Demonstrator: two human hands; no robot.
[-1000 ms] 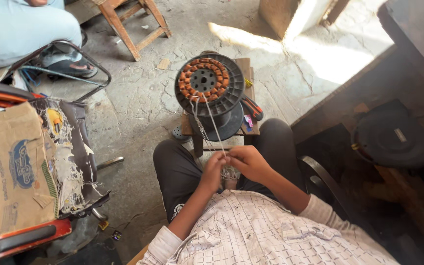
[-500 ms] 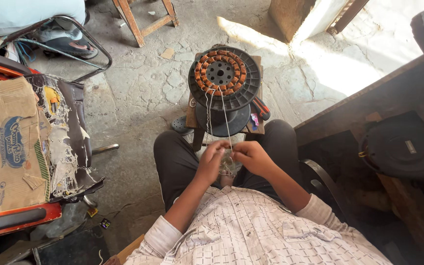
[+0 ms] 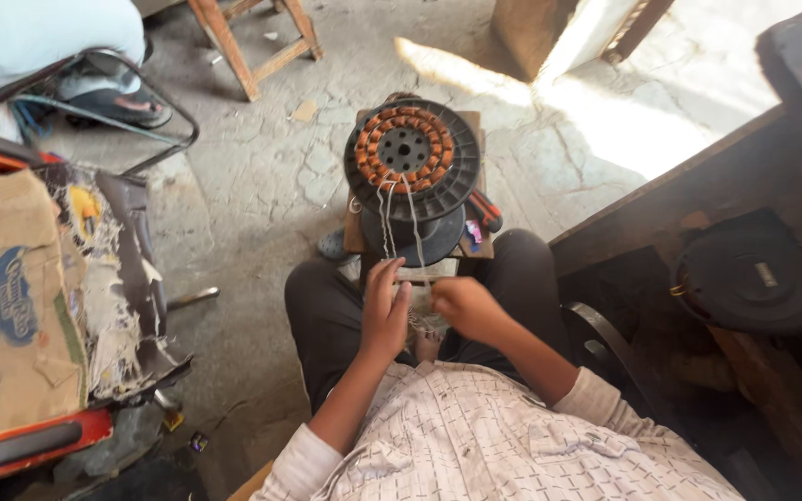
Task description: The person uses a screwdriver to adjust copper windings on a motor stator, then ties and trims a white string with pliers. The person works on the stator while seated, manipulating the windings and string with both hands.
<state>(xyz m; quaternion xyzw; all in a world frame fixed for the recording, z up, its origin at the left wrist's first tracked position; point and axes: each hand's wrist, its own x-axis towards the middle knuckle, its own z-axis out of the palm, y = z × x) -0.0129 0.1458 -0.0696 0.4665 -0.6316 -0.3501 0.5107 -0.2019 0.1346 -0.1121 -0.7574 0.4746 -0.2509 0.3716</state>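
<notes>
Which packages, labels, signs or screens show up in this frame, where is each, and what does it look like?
Cardboard box: far left edge, flattened and worn, brown with a blue oval printed emblem.
Torn printed sheet: just right of the box, draped over a dark frame, white, shredded, with a yellow patch.
Small label: on the round black casing at right, a pale rectangle.
No signs or screens.

Brown cardboard box (image 3: pixel 6 306), blue oval label, far left.
</notes>
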